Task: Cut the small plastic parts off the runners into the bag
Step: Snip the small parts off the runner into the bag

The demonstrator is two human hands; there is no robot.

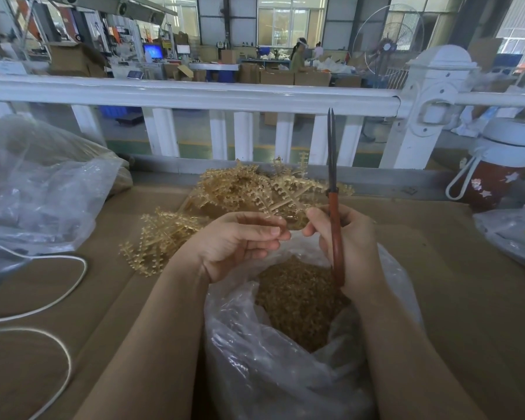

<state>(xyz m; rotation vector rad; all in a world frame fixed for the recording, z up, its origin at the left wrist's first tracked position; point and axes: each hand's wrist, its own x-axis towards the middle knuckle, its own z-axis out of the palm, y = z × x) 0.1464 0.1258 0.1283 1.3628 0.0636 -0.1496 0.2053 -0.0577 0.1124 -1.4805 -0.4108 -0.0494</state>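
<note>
Two hands work above the open bag: right hand grips upright scissors; left hand fingers pinch together, contents unclear.

Bag: clear, glossy, crinkled plastic film. Runners: translucent amber plastic. Scissors: dark matt metal blades, reddish-brown handles. Tabletop: matt brown cardboard. Railing: glossy white.
</note>
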